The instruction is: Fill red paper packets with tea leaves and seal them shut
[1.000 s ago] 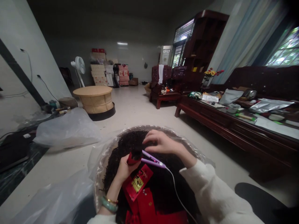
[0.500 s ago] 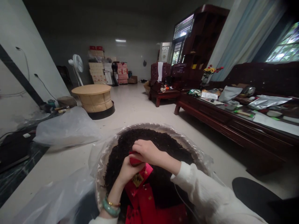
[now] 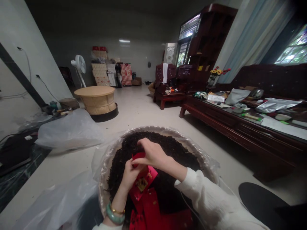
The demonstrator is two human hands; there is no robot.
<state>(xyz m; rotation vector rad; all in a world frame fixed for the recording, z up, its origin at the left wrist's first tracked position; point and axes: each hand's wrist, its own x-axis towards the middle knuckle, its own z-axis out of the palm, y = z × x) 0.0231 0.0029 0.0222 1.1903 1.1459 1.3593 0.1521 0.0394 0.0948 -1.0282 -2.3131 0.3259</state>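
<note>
A round basket lined with clear plastic holds a heap of dark loose tea leaves in front of me. My left hand is closed around a small red packet held over the tea. My right hand pinches the packet's top edge, its fingers curled together. Below the hands lie several more red packets with gold print. A thin white cord runs under my right sleeve.
A crumpled clear plastic bag lies on the floor to the left. Behind it stand a round wooden tub and a white fan. A long dark wooden table with silver bags and clutter runs along the right.
The purple sealing tool seen a second ago is out of sight. My right hand has come down from the tea onto the red packet's top, and both hands have lifted it slightly.
</note>
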